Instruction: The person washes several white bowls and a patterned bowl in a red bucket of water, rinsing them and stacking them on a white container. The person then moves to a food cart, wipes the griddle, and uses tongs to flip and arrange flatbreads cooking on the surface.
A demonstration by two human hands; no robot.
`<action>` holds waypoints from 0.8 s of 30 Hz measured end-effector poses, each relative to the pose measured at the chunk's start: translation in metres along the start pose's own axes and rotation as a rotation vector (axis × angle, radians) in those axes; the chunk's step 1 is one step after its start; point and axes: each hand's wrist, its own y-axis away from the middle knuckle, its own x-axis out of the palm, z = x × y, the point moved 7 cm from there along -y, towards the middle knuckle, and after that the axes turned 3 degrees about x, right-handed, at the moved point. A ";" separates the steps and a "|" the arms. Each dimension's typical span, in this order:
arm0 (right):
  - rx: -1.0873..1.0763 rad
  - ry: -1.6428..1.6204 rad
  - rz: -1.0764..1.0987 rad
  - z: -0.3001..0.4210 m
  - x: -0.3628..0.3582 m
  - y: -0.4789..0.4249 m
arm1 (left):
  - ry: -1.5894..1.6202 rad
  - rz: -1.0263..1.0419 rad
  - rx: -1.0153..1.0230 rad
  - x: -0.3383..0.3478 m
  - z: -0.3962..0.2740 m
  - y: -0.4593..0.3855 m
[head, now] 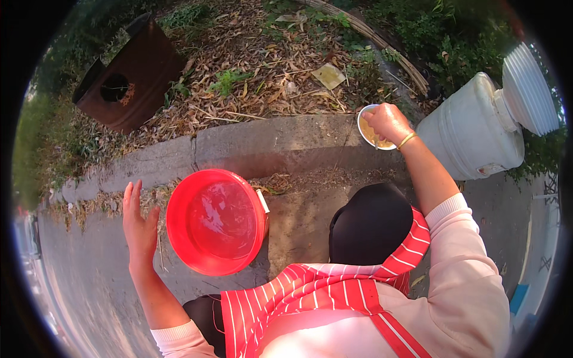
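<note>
My left hand (pixel 140 228) is raised to the left of a red plastic bucket (pixel 174 223), its fingers apart and nothing in them. Liquid in the bucket, likely water, reflects light, and a white handle grip (pixel 262 201) hangs at its right side. My right hand (pixel 390 123) is over a white bowl (pixel 359 126) at the concrete curb (pixel 277 134), its fingers bent down inside the rim. Yellowish-brown contents (pixel 369 133) show in the bowl. A thin shiny piece (pixel 376 144) shows under my fingers; whether I hold it or the bowl is hidden.
A large white plastic drum (pixel 465 129) stands to the right, with a ribbed pale basin-like piece (pixel 530 91) against its top. A rusty metal barrel (pixel 143 76) with a hole leans at the back left. Dry leaves (pixel 268 58) and a bundle of stalks (pixel 380 38) lie beyond the curb.
</note>
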 end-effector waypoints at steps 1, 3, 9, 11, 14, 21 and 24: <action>0.015 0.229 -0.086 -0.036 0.010 -0.012 | 0.010 0.036 0.024 0.007 -0.013 0.001; 0.297 0.053 0.221 -0.075 0.044 -0.001 | -0.005 0.072 0.032 0.011 -0.014 0.008; 0.722 -1.001 0.339 -0.155 0.150 -0.012 | 0.013 0.067 0.039 0.020 -0.021 0.008; 0.717 -1.132 0.231 -0.162 0.147 -0.017 | 0.063 0.051 0.050 0.021 -0.022 0.007; 0.576 -0.944 -0.081 -0.149 0.106 -0.013 | 0.072 0.033 0.031 0.016 -0.017 0.014; 0.092 0.333 -0.457 -0.123 0.007 0.020 | 0.033 0.039 0.057 0.021 -0.004 0.013; 0.057 0.392 -0.521 -0.135 -0.014 0.023 | 0.015 0.033 0.104 0.025 -0.003 0.015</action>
